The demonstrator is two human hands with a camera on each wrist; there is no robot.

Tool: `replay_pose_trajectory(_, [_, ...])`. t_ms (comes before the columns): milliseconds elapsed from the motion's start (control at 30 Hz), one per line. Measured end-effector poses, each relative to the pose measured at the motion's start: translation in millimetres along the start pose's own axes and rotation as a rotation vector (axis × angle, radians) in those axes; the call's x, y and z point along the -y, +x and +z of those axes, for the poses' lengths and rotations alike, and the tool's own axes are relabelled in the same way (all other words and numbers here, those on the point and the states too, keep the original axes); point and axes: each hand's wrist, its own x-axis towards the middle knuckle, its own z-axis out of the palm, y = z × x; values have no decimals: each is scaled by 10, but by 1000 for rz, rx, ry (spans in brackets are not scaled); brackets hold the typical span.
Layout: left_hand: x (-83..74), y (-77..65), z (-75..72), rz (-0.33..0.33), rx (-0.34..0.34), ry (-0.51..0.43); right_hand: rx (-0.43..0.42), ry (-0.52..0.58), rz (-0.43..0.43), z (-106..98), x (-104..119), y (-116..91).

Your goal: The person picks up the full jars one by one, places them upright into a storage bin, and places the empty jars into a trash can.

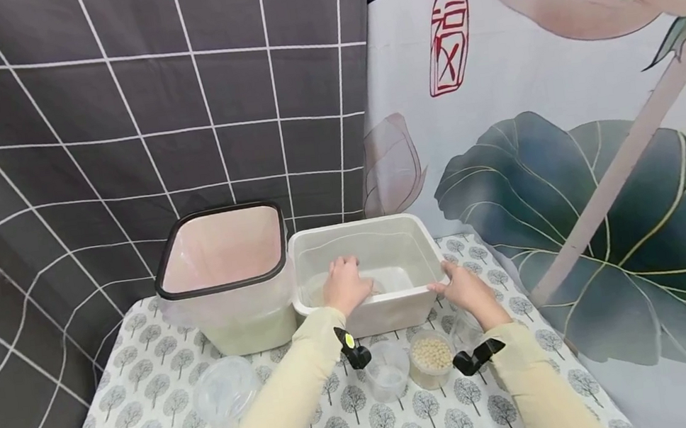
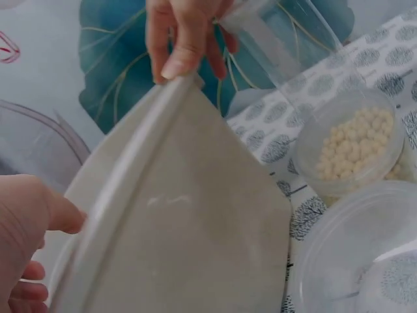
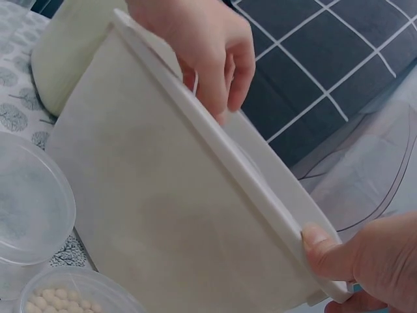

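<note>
1. White tub (image 1: 388, 315): at table's (image 1: 355, 419) far edge, just right of bin (image 1: 254, 328).
2. Right hand (image 1: 468, 291): clamped on tub's right rim, near front corner.
3. Left hand (image 1: 345, 285): inside tub; fingertips hidden, can't tell grip.

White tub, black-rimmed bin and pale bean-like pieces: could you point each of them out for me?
White tub (image 1: 394, 313): head view, on its outer front wall.
Black-rimmed bin (image 1: 244, 329): head view, on its greenish lower wall.
Pale bean-like pieces (image 1: 432, 353): head view, middle of the heap's top.
</note>
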Motion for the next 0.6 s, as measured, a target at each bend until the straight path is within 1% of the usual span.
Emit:
replay_pose_trajectory(133, [38,-37,-73,-1,10,-26,10,7,-12,-6,-11,6])
replay_pose_trajectory(333, [106,-116,-76,22,-6,-45,16,5,-16,7,-9,10])
replay_pose_trajectory(467, [108,-160,-83,27,-19,-60,15,10,-13,14,-4,11])
replay_pose_trajectory(600, [90,-191,-99,19,-25,-100,13,11,-11,11,-1,11])
